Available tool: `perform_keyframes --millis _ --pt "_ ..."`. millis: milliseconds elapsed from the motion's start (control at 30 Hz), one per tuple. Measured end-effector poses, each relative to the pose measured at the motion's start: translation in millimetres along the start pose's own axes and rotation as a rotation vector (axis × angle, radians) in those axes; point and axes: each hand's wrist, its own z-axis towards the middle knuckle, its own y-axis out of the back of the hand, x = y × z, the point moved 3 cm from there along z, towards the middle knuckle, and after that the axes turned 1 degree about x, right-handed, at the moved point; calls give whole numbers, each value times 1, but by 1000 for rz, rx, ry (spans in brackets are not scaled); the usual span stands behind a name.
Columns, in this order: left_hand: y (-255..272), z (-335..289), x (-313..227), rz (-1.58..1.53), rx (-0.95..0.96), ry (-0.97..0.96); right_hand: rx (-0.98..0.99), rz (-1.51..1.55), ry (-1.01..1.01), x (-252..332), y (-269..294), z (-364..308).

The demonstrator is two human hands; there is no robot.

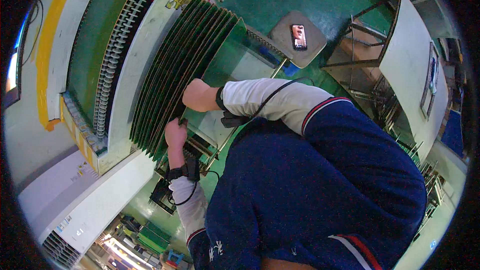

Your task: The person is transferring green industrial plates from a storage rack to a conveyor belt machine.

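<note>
Between both hands [176, 131] [196, 95], green panels [180, 65].

Panels [185, 65] stand in a rack [200, 150], conveyor machine [100, 55] left, stool [280, 35] right.

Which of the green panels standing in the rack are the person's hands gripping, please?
The last panel at the right-hand end of the row, nearest the person's body. The right hand and left hand both hold its near edge; the other panels stand untouched.
</note>
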Motion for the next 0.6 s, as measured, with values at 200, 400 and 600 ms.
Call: perform_keyframes --millis 200,400,600 --pt "5 3 -6 -11 89 73 -21 -7 4 -1 -2 1" --pt "8 0 -10 -30 52 63 -16 -6 2 -1 -2 1" --pt "4 0 -6 -18 38 75 -27 -16 -12 2 10 -6"
